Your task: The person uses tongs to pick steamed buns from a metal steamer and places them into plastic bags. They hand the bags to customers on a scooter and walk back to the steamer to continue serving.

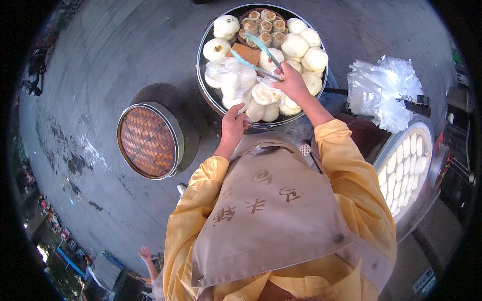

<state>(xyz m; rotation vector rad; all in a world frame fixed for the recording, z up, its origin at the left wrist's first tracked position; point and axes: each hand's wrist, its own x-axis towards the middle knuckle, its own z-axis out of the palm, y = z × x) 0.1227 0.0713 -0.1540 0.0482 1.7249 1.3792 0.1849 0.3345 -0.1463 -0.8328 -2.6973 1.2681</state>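
Note:
In my right hand is a pair of metal tongs with teal tips, spread apart above the buns. My left hand is at the near rim of a round steamer, its fingers curled at a clear plastic bag. White buns show through the bag, and part of the film reaches under my right hand. Piled white steamed buns fill much of the steamer. At its far side stand several open-topped shumai, with a brown flat piece in front of them.
A lidded steamer with a woven bamboo top stands at the left. To the right hangs a bunch of clear plastic bags. Beyond my right elbow, a round tray holds rows of white dough pieces. Another person's raised hand shows at lower left.

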